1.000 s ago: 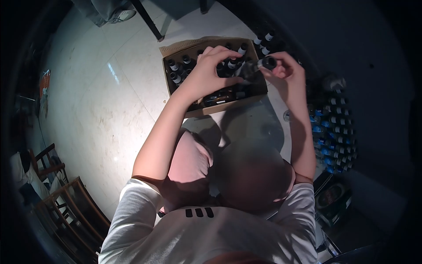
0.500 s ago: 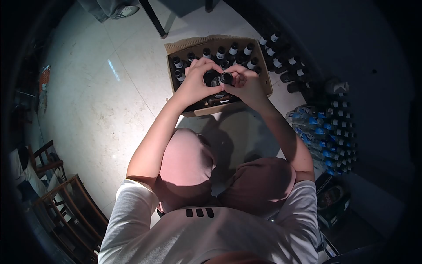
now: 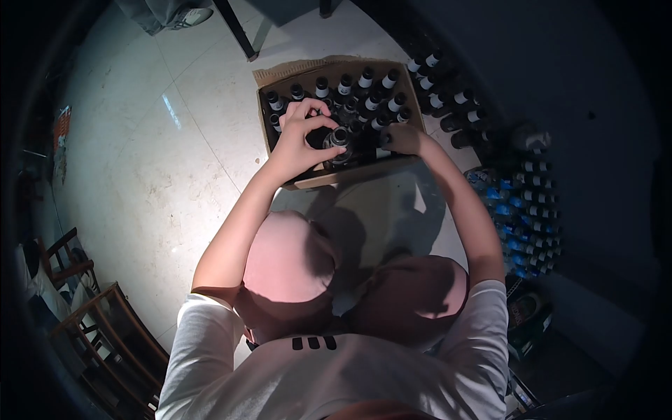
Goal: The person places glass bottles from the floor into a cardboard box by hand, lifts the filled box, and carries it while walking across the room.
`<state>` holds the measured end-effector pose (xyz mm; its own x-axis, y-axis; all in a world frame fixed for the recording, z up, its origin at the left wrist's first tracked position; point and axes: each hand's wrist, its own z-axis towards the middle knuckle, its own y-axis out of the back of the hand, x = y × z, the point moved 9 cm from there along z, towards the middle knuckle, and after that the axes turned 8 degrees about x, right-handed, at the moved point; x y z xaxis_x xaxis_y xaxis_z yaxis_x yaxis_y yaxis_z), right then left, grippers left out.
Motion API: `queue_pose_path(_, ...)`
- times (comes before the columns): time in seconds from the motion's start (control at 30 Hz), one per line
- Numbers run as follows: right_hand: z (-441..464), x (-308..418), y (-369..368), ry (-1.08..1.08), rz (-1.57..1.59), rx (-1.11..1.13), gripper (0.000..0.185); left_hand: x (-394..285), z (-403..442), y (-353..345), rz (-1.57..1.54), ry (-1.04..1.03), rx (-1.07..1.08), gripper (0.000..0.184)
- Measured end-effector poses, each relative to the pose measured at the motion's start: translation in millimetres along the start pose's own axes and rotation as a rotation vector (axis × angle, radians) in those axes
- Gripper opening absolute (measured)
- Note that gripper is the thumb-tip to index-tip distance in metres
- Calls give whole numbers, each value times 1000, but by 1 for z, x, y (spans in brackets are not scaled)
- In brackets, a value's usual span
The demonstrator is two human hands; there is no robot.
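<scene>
A cardboard box (image 3: 413, 120) on the floor in front of my knees holds several dark glass bottles (image 3: 344, 85), most of them upright with pale neck labels. At the box's near side, my left hand (image 3: 297, 140) curls its thumb and index finger around the neck of one open-topped bottle (image 3: 339, 137). My right hand (image 3: 406, 139) is over the box's right front corner with its fingers curled, in deep shade. A dark bottle with a pale label (image 3: 382, 152) lies near those fingertips; whether they grip it is hidden.
More dark bottles (image 3: 435, 100) stand along the wall to the right of the box. Closer on the right are clear bottles with blue labels (image 3: 505, 208). A table leg (image 3: 238, 31) and another person's shoe (image 3: 192, 18) are beyond the box. A wooden chair (image 3: 115, 336) is at the left.
My right hand has left the bottle neck that both hands were around and moved right, to the box's corner. My left hand stays at that bottle, now slightly lower and further left in view.
</scene>
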<state>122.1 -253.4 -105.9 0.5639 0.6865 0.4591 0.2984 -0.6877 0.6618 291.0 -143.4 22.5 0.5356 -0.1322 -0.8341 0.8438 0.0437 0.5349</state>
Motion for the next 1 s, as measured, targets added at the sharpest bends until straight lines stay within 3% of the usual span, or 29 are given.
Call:
queue_pose_path(0.03,14,-10,-10,2,0,1,29,-1,-1,0,24,-20,-4,33)
queue_pose_path(0.1,35,-27,-41,-176,-173,263,29,-2,-3,1,45,-32,-1,32)
queue_pose_path(0.3,50,-39,-50,-473,-288,308,32,-2,-4,-4,83,-47,57,30)
queue_pose_path(1.0,67,-42,-69,-488,-350,483,37,9,-13,3,105,-8,63,33)
